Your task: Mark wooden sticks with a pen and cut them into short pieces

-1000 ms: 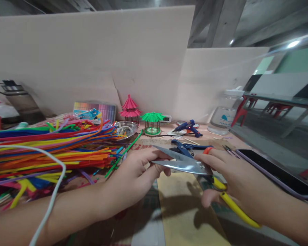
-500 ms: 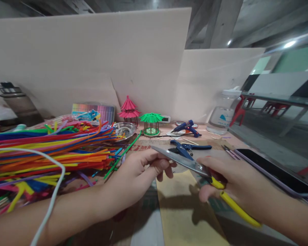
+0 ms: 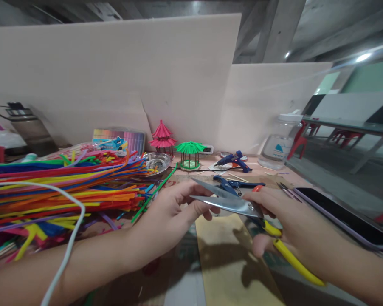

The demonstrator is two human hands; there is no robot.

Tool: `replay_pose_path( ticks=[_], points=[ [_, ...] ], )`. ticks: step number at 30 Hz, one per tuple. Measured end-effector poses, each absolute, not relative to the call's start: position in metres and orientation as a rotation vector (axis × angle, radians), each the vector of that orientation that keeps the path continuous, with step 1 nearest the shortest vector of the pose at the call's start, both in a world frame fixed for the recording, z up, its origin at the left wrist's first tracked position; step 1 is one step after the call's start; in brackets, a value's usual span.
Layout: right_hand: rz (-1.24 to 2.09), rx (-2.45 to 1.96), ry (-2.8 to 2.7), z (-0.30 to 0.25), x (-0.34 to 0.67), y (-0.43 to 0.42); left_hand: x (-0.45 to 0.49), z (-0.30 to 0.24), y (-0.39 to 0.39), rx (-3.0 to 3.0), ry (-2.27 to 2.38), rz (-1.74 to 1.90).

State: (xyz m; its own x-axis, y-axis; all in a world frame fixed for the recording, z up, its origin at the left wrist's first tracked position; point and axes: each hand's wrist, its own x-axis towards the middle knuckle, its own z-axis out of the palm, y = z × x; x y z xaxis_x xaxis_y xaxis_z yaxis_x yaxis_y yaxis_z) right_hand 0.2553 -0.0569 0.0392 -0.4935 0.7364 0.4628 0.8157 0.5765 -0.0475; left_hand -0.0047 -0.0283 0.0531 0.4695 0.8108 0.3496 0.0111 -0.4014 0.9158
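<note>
My right hand (image 3: 283,221) grips a pair of scissors (image 3: 232,203) with yellow and orange handles, its steel blades slightly parted and aimed left. My left hand (image 3: 170,212) has its fingers pinched together right at the blade tips; what they hold is too small or hidden to name. Both hands hover above a tan sheet (image 3: 229,263) lying on the table.
A big heap of coloured pipe cleaners (image 3: 67,187) fills the left. Behind stand a pink pagoda model (image 3: 161,137), a green pavilion model (image 3: 189,152), a metal dish (image 3: 156,162), a blue glue gun (image 3: 232,159), blue pliers (image 3: 232,184), a water jar (image 3: 279,142) and a phone (image 3: 341,212). A white cable (image 3: 67,246) crosses my left arm.
The scissor blades closed half a second ago and have parted again now. My left fingers stayed pinched at the blade tips. The view shifted slightly.
</note>
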Motion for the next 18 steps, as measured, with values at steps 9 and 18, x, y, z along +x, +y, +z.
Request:
replay_pose_path(
  ticks=[9, 18],
  points=[
    [-0.255, -1.200, -2.412, 0.0332, 0.2607, -0.0537, -0.0071, 0.0525, -0.0293, 2.017, 0.784, 1.094],
    [-0.286, -1.165, -2.444, 0.0333, 0.2620, -0.0556, -0.0062, 0.0561, -0.0298, 2.003, 0.728, 1.063]
  ],
)
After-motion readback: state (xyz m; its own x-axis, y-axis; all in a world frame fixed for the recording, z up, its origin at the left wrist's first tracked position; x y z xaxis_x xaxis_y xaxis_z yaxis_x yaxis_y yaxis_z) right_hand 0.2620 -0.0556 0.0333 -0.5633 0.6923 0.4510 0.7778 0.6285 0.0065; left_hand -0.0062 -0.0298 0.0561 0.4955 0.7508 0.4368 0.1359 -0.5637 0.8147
